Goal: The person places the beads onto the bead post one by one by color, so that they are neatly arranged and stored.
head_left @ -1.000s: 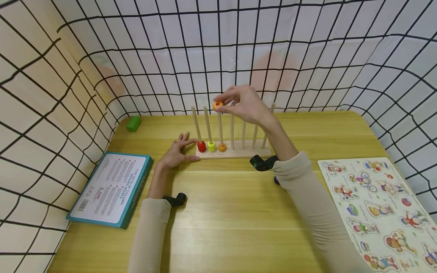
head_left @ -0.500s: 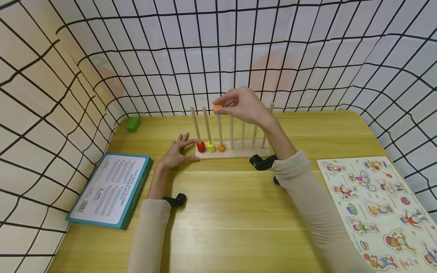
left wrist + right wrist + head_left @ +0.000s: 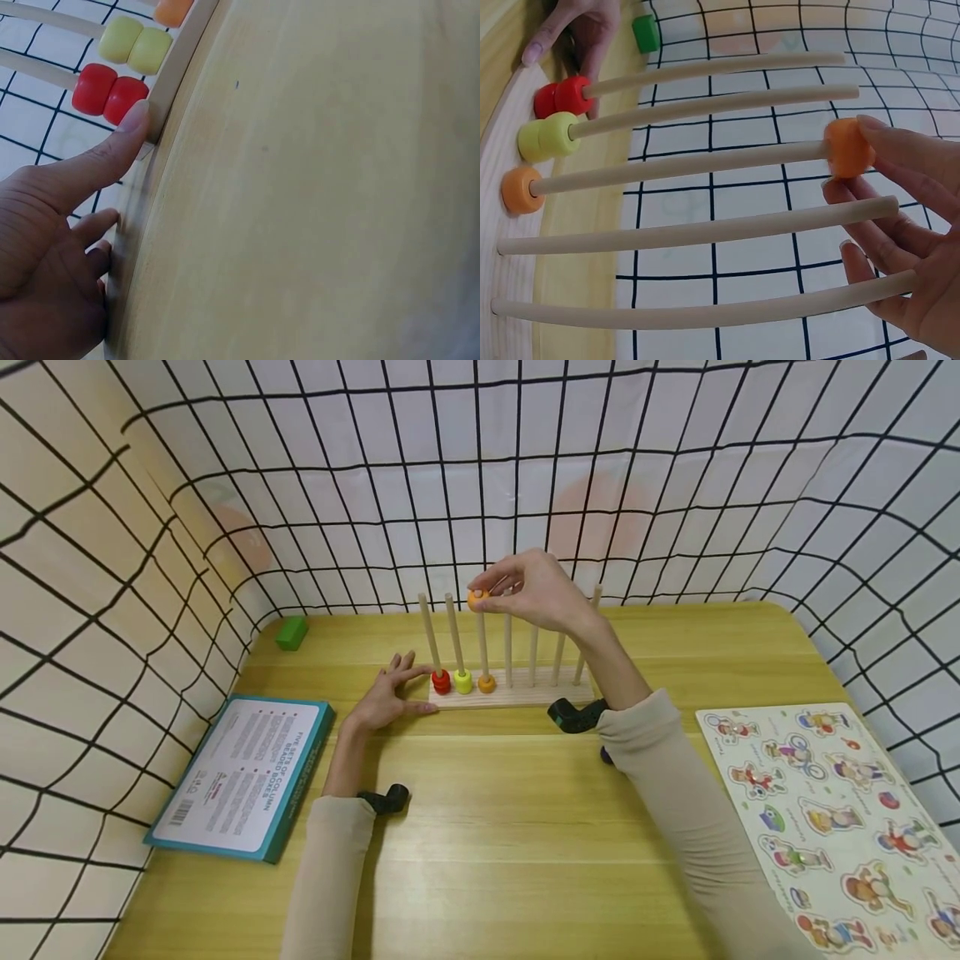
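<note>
My right hand pinches an orange bead between thumb and fingers at the top of the third peg; the peg's tip shows in its hole. At the left end of the wooden peg base, my left hand holds it, thumb at the front edge and index finger behind. Two red beads sit low on the first peg, beside the left thumb. Two yellow beads are on the second, and one orange bead is at the foot of the third. The pegs farther right carry no beads.
A teal-edged box lies at the left, with a green block behind it. On the right is a picture board. A dark blue round piece is partly hidden by the right sleeve. Black netting encloses the table.
The right hand has lowered the orange bead slightly and tipped it level, so that it now sits over the third peg's tip. The left hand has stayed at the base.
</note>
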Motion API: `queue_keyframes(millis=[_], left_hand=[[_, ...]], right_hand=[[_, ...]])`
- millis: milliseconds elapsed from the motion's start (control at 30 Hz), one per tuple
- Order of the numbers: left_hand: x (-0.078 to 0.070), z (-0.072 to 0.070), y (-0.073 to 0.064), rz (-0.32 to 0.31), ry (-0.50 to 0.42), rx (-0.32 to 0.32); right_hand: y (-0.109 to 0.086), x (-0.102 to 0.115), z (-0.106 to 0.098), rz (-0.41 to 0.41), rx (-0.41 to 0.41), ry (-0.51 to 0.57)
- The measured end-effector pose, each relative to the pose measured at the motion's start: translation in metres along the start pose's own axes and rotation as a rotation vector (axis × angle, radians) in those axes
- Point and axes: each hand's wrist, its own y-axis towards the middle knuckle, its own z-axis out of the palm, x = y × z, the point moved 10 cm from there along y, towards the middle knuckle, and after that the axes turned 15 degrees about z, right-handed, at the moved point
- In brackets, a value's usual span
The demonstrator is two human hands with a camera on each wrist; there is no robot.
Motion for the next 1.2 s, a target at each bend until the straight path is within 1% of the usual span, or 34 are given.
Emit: queue_keyframes(millis=[100, 200, 300, 433, 467, 533, 633, 700, 767, 900, 1000, 1133, 1200], left_hand=[[-0.001, 0.000, -0.001, 0.000, -0.001, 0.000], [-0.003, 0.000, -0.001, 0.009, -0.010, -0.004], [-0.006, 0.001, 0.000, 0.023, -0.025, -0.010], [-0.009, 0.003, 0.001, 0.032, -0.029, -0.015], [-0.012, 0.003, 0.001, 0.028, -0.032, -0.013], [-0.021, 0.002, -0.001, 0.023, -0.038, -0.006], [-0.019, 0.002, -0.002, 0.013, -0.044, -0.005], [-0.017, 0.001, -0.002, 0.016, -0.048, -0.008], [-0.007, 0.001, -0.002, 0.015, -0.044, -0.017], [-0.009, 0.001, -0.003, 0.016, -0.039, -0.017], [-0.008, 0.000, -0.003, 0.016, -0.035, -0.014], [-0.006, 0.000, -0.002, 0.016, -0.033, -0.009], [-0.006, 0.001, -0.002, 0.014, -0.032, -0.006]], right_hand=[[-0.002, -0.001, -0.006, -0.014, -0.027, -0.023], [-0.010, -0.002, -0.019, -0.035, -0.082, -0.027], [-0.025, -0.006, -0.038, -0.060, -0.156, 0.007], [-0.052, -0.017, -0.067, -0.077, -0.275, 0.066], [-0.060, -0.022, -0.074, -0.075, -0.309, 0.072], [-0.075, -0.033, -0.087, -0.049, -0.363, 0.087], [-0.093, -0.059, -0.099, 0.031, -0.405, 0.086], [-0.102, -0.081, -0.101, 0.100, -0.390, 0.087], [-0.109, -0.104, -0.099, 0.175, -0.351, 0.081], [-0.117, -0.146, -0.086, 0.275, -0.239, 0.040], [-0.118, -0.173, -0.074, 0.302, -0.141, -0.002], [-0.117, -0.207, -0.057, 0.329, -0.008, -0.035], [-0.117, -0.222, -0.049, 0.354, 0.044, -0.041]])
